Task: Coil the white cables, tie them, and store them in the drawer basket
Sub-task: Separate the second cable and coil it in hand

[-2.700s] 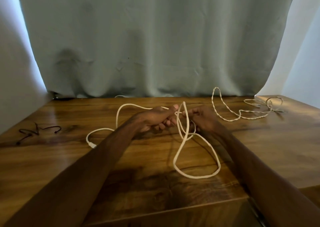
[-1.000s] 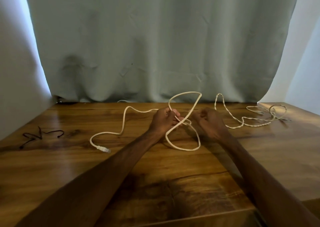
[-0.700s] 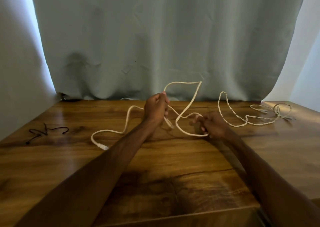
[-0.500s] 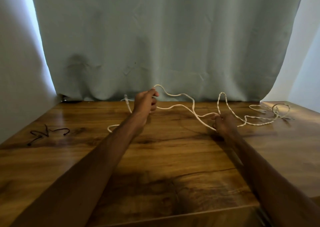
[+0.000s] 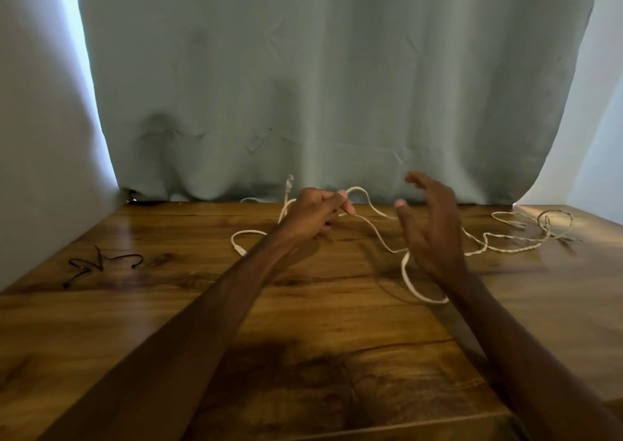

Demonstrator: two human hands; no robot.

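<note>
Cable (image 5: 406, 277), white, pinched in left hand (image 5: 313, 215) above wooden table (image 5: 303, 306); I see right hand (image 5: 435, 228) spread, holding nothing, covering part of its loop. Twisted cable (image 5: 512, 248) far right, black cord (image 5: 101, 262) left, curtain (image 5: 337, 86) behind.

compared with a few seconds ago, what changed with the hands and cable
The right hand let go of the white cable and lifted open. The left hand kept its grip, the hands drew apart, and the loops fell loose on the table. The twisted cable and the black cord stayed put.
</note>
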